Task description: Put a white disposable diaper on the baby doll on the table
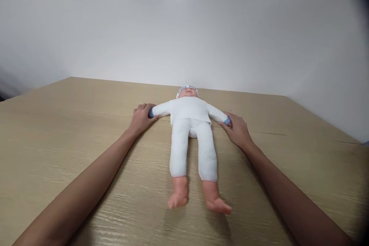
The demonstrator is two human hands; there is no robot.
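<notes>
Nearest, on the wearer's side of the fingers, are the bare feet (pixel 178 198) and white-clad legs (pixel 178 150) of a doll (pixel 190 108) lying on its back on the desk (pixel 86 127), its body midway between the two sets of fingers. The left hand (pixel 142 118) and right hand (pixel 238 128) each have fingers curled round a sleeve end at the blue cuffs (pixel 151 112); the doll's hands are mostly covered, so I can't judge how tightly. The step looks like holding both arms outspread; moving them calls for an even grip. Beyond the fingers are its lettered headband (pixel 186 87) and a pale partition (pixel 173 38).
</notes>
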